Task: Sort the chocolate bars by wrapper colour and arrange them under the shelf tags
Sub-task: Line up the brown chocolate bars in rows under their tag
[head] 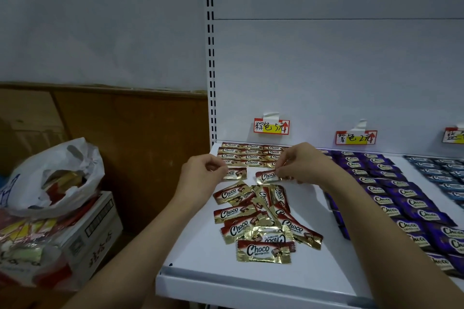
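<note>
Left hand (203, 170) pinched one brown bar (235, 173), right hand (301, 165) pinched another (267, 175), far on the shelf (200, 246) under the brown tag (271, 126). Light, crinkly, likely slippery; grip wrapper ends.

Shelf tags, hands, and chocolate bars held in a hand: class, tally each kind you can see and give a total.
Shelf tags: 3 (the rightmost is cut off by the frame edge)
Hands: 2, left hand and right hand
Held brown chocolate bars: 2, one pinched in each hand
Total: 7
</note>
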